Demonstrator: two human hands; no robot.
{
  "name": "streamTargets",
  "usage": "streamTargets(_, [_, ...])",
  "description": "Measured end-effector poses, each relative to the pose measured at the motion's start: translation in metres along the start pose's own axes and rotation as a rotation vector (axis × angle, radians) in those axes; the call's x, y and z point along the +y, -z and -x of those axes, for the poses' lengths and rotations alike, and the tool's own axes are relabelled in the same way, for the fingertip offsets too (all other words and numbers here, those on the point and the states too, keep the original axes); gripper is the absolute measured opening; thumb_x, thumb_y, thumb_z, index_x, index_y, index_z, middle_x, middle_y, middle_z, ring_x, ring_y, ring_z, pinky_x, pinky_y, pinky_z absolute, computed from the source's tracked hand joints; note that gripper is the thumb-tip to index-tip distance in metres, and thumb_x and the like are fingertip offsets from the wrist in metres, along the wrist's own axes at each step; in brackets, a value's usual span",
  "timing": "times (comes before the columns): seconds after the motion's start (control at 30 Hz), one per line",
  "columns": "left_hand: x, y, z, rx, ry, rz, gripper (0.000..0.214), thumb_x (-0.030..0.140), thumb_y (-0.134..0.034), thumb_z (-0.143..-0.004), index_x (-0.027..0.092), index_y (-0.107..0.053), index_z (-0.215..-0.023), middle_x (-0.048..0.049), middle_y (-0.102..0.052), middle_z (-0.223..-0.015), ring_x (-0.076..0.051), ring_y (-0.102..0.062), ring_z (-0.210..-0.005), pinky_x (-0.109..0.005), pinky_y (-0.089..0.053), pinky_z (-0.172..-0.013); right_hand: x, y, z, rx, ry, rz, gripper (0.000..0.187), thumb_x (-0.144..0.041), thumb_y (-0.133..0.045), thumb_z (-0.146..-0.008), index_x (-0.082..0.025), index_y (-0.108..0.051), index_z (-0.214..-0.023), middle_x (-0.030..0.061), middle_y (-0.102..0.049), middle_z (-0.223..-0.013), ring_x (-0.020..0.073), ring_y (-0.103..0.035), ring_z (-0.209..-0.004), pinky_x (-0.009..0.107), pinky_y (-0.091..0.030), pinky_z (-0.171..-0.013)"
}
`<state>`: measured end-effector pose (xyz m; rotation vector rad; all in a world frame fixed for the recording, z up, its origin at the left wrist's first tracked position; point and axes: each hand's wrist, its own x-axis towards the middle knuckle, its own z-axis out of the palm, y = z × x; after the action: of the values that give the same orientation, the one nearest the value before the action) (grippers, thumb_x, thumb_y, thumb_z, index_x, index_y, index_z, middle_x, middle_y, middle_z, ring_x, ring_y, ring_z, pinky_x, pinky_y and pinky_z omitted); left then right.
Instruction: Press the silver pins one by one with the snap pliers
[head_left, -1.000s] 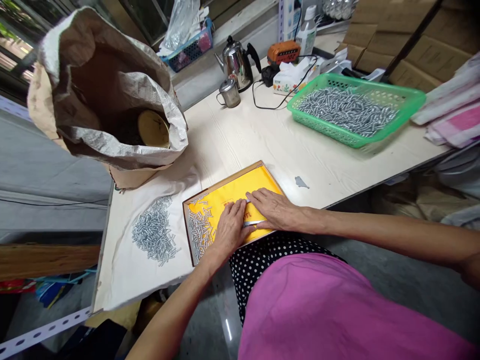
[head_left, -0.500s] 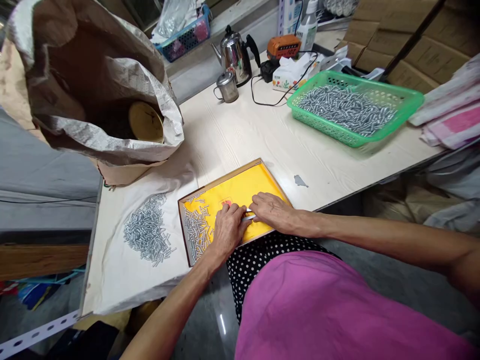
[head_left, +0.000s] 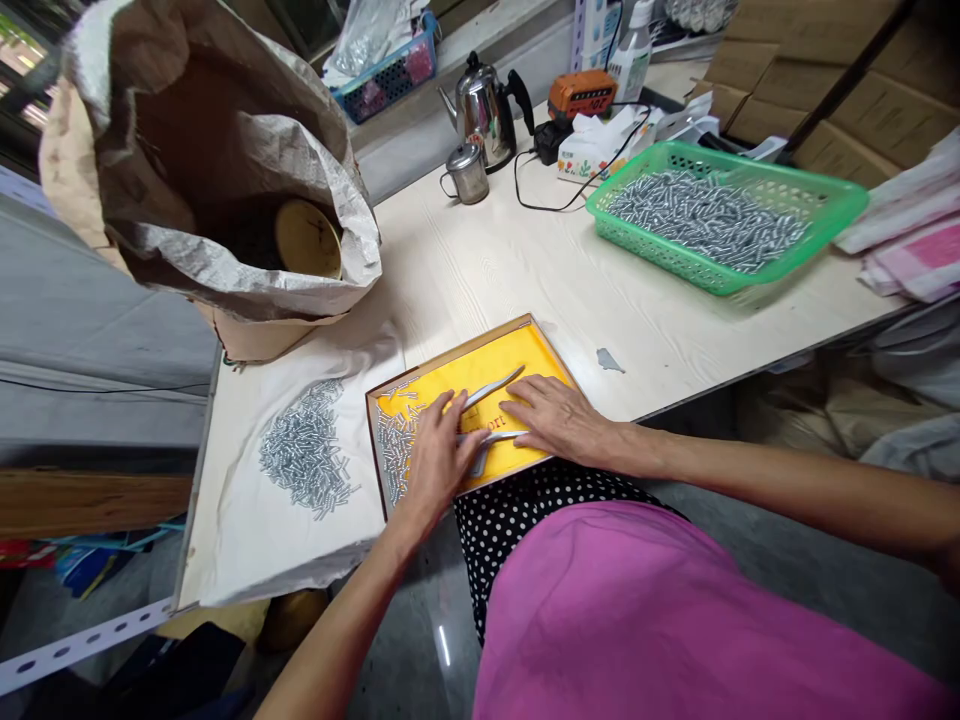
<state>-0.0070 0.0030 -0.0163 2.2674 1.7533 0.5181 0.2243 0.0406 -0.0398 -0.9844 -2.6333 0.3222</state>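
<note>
A shallow tray with a yellow bottom lies in front of me, small metal pins heaped at its left end. My left hand is over the tray's left half, thumb and fingers closed at a slim grey tool with two spread arms; its exact kind is unclear. The lower arm points towards my right hand, which lies palm down with fingers stretched apart, fingertips close to that arm. My left hand partly hides the tool and the pins. Red print shows on the yellow bottom between the hands.
A pile of metal pins lies on white cloth left of the tray. Behind it stands a large open sack. A green basket full of pins is at the right. Further back are a kettle, a metal cup and a tissue box.
My hands were close together over the tool; now they are further apart, and its two arms show spread. The right fingers have straightened. The whole view has shifted slightly.
</note>
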Motion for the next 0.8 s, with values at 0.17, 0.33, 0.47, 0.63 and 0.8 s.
streamTargets(0.17, [-0.02, 0.027, 0.018, 0.124, 0.305, 0.121, 0.031, 0.04, -0.053, -0.094, 0.017, -0.072, -0.104, -0.0107, -0.067, -0.106, -0.023, -0.065, -0.099, -0.036, -0.054, -0.084, -0.006, -0.011, -0.004, -0.067, 0.023, -0.044, 0.017, -0.031, -0.063, -0.094, -0.016, -0.061, -0.101, 0.0101, -0.061, -0.101, 0.024, -0.051, -0.094, 0.037, -0.036, -0.08])
streamTargets(0.33, [-0.017, 0.03, 0.033, 0.077, 0.441, 0.049, 0.03, 0.042, -0.057, -0.088, 0.019, -0.067, -0.072, -0.0045, -0.063, -0.076, -0.019, -0.06, -0.075, -0.031, -0.046, -0.071, -0.009, -0.029, -0.021, -0.154, 0.083, -0.07, 0.016, -0.026, -0.044, -0.102, -0.018, -0.057, -0.097, 0.0064, -0.063, -0.092, 0.02, -0.05, -0.08, 0.036, -0.031, -0.074])
streamTargets(0.47, [-0.011, 0.031, 0.032, 0.047, 0.52, 0.062, 0.036, 0.046, -0.056, -0.087, 0.02, -0.06, -0.063, -0.0024, -0.06, -0.07, -0.018, -0.056, -0.068, -0.029, -0.04, -0.067, -0.014, -0.025, -0.028, -0.088, 0.102, -0.028, 0.02, -0.027, -0.038, -0.104, -0.018, -0.055, -0.099, 0.0065, -0.063, -0.091, 0.0184, -0.05, -0.076, 0.035, -0.03, -0.072])
streamTargets(0.63, [-0.024, 0.048, 0.028, 0.222, 0.616, 0.112, 0.033, 0.047, -0.054, -0.087, 0.02, -0.062, -0.07, -0.0033, -0.064, -0.076, -0.019, -0.059, -0.074, -0.029, -0.042, -0.072, -0.015, -0.017, -0.034, -0.081, 0.167, 0.057, 0.022, -0.02, -0.033, -0.104, -0.019, -0.054, -0.099, 0.0064, -0.065, -0.091, 0.0168, -0.049, -0.07, 0.034, -0.029, -0.066])
streamTargets(0.8, [-0.043, 0.05, 0.041, 0.249, 0.607, 0.076, 0.033, 0.045, -0.053, -0.087, 0.02, -0.063, -0.068, -0.0029, -0.062, -0.072, -0.018, -0.057, -0.07, -0.029, -0.042, -0.071, -0.006, -0.02, -0.042, -0.086, 0.078, 0.063, 0.022, -0.022, -0.034, -0.103, -0.019, -0.055, -0.102, 0.0069, -0.066, -0.091, 0.0176, -0.051, -0.071, 0.034, -0.027, -0.063])
